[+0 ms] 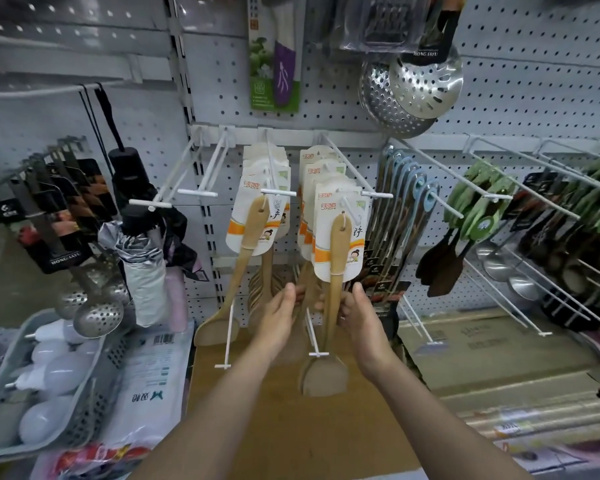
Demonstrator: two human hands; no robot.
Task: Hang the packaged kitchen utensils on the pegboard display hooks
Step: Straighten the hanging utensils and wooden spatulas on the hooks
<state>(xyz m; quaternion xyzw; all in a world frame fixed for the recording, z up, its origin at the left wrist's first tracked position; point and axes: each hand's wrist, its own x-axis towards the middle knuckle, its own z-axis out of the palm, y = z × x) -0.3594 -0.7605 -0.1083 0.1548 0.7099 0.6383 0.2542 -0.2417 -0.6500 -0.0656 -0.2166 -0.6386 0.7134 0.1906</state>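
Two hands (281, 313), two skimmers (425, 83) overhead, perhaps two folded umbrellas (146, 271).

the front wooden spatula (336, 271), tied to a white and orange card, hung upright from a white pegboard hook (352, 183). left of that hook, another carded spatula (246, 251) hung tilted from its own hook (272, 168), with more carded spatulas stacked behind both.

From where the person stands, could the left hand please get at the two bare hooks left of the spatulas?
Probably yes. The left hand sits just below and right of the bare hooks, and nothing hangs between them; only umbrellas hang further left.
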